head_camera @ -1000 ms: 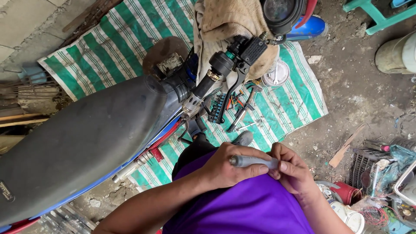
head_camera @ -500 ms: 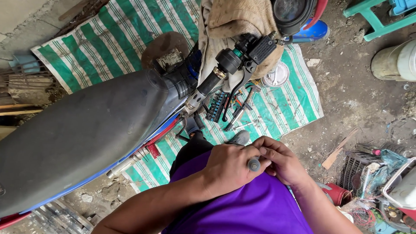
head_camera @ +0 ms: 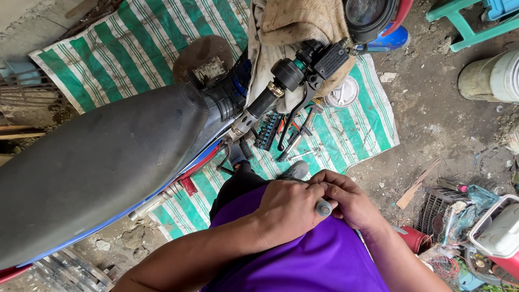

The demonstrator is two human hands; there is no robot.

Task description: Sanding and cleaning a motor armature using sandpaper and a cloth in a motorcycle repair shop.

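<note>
There is one view, from a camera on the person's head, looking almost straight down past the purple shirt (head_camera: 303, 265) onto the ground. It sits close to the left hand (head_camera: 286, 211) and right hand (head_camera: 351, 200), which fill the lower middle. Farther below lie the motorcycle seat (head_camera: 92, 167), the handlebar (head_camera: 270, 97) and the striped green mat (head_camera: 135, 48), seen from above.

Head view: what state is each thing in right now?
Grey tool handle: held end-on, clasped by both hands.
Left hand: wrapped around the handle.
Right hand: fingers closed over the handle's tip.
Motorcycle seat: in place, dusty.
Handlebar grip: mounted, untouched.
Striped mat: spread out, tools lying on it.
</note>
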